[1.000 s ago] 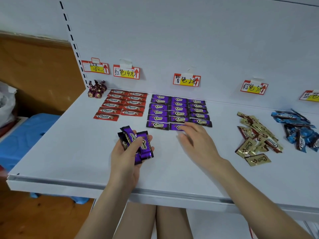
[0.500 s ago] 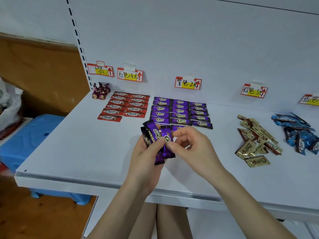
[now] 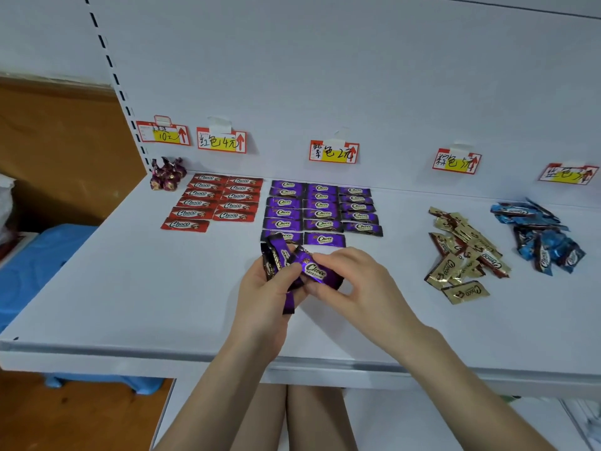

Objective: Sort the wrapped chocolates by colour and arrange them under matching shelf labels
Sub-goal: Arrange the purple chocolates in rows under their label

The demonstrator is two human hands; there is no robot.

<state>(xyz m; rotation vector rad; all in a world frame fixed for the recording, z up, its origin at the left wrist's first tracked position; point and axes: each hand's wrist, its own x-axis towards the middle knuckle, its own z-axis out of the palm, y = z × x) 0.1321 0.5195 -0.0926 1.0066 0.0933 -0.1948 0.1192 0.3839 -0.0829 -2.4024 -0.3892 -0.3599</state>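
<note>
My left hand (image 3: 265,297) grips a fanned bunch of purple chocolates (image 3: 276,255) above the white shelf (image 3: 130,288). My right hand (image 3: 354,288) pinches one purple chocolate (image 3: 313,270) at the right side of that bunch. Behind them, purple chocolates (image 3: 322,206) lie in three neat columns under the purple label (image 3: 333,153). Red chocolates (image 3: 218,200) lie in two columns under the red label (image 3: 221,141). A loose heap of gold-brown chocolates (image 3: 465,252) sits under the brown label (image 3: 455,161), and a heap of blue chocolates (image 3: 540,236) under the blue label (image 3: 567,174).
Several dark twist-wrapped sweets (image 3: 167,174) stand at the back left under a fifth label (image 3: 162,133). The shelf's front edge runs just below my wrists. A blue plastic stool (image 3: 39,255) stands on the floor to the left.
My right hand left the purple rows, came back to the bunch in my left hand and now pinches one piece there. The view shifted closer.
</note>
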